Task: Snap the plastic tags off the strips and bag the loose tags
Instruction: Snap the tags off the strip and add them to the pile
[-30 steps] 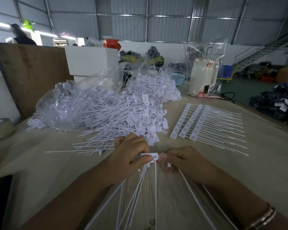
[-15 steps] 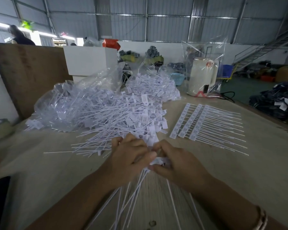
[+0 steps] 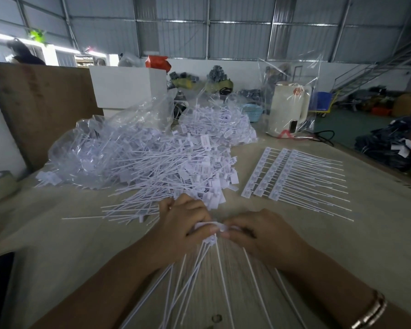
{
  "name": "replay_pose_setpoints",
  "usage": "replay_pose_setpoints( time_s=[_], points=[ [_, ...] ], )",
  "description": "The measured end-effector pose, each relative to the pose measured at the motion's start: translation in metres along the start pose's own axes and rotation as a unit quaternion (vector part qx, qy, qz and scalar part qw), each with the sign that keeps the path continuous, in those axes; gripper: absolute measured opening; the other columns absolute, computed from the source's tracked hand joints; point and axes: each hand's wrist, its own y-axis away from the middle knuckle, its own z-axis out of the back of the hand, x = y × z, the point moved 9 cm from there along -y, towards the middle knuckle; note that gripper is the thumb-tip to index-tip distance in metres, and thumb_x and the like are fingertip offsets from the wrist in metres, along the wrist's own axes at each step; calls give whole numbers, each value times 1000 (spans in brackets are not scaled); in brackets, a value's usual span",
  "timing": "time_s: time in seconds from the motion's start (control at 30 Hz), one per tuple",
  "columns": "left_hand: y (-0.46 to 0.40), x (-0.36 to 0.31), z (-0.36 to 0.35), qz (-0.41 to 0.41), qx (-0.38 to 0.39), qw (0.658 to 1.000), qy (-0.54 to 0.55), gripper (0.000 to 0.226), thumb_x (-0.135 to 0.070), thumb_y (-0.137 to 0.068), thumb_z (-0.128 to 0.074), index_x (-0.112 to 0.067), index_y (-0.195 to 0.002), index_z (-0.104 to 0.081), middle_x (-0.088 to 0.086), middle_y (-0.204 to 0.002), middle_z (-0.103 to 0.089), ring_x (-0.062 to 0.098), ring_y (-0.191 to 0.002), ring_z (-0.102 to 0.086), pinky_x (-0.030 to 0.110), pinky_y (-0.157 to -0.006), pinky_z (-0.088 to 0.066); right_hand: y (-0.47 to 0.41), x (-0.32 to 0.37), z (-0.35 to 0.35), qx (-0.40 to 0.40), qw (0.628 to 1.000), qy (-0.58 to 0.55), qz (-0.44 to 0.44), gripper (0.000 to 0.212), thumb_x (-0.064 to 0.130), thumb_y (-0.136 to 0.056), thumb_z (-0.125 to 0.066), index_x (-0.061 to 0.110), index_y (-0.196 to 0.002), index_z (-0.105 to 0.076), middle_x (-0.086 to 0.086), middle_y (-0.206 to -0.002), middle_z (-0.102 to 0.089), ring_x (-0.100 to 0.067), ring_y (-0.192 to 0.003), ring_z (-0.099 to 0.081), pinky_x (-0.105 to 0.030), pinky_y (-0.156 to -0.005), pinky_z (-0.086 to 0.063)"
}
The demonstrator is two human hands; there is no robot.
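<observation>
Fingertips of both hands meet over a small white tag head (image 3: 214,227), which hides where the plastic joins. The left hand (image 3: 184,227) has fingers curled, pinching the left side of the tag head; the right hand (image 3: 259,233) pinches the right side, fingers bent under. Whether the tag has already come apart cannot be told. From the pinch, thin white tails (image 3: 199,281) fan toward the viewer and run out of the lower edge. Just beyond the left hand lies a loose heap of separated tags (image 3: 176,172) on the table (image 3: 365,233). Behind it, a clear plastic bag (image 3: 100,148) holds more tags, contents blurred; a second filled bag (image 3: 218,127) sits farther back. Unbroken strips (image 3: 282,174) lie flat in rows right of the heap, well apart from the hands. A bracelet (image 3: 371,312) sits on the right wrist.
</observation>
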Motion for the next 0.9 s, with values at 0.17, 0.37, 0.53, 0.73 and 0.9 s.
replay_pose_setpoints(
  time_s=[0.17,0.37,0.53,0.73,0.9],
  points=[
    [0,-5,3,-36,1,999,-7,49,-61,-81,-27,-22,-76,-57,-23,-78,-43,-6,-85,-33,34,-85,-26,2,-10,-8,24,982,-173,-72,46,61,-80,-40,27,-73,-70,9,-54,-57,-3,-49,-49,-25,-56,-42],
    [2,-2,21,-46,-50,993,96,28,-40,-86,-39,-22,-67,-47,-11,-73,-50,3,-80,-42,39,-77,-29,8,-36,8,-45,932,-308,-187,31,46,-87,-51,28,-75,-74,7,-57,-60,-3,-52,-52,-13,-54,-41],
    [11,18,32,-14,-69,997,-44,28,-40,-84,-36,-27,-68,-55,-21,-77,-51,0,-89,-41,37,-80,-22,18,-55,28,-70,961,-195,-183,13,35,-87,-60,26,-81,-67,5,-73,-65,-1,-63,-57,-8,-57,-43],
    [2,0,23,32,-48,998,-20,45,-57,-82,-26,-33,-73,-63,-23,-84,-50,2,-95,-42,37,-87,-23,-2,12,-3,-20,993,-115,-26,27,46,-79,-65,36,-98,-48,19,-87,-63,-1,-74,-61,-24,-64,-52],
    [-2,-3,-2,73,9,997,20,47,-67,-66,-16,-33,-70,-49,-17,-78,-54,-1,-94,-37,33,-90,-22,1,17,-1,-16,980,-199,-10,23,31,-85,-65,23,-102,-52,5,-92,-63,-14,-82,-61,-38,-71,-52]
  ],
)
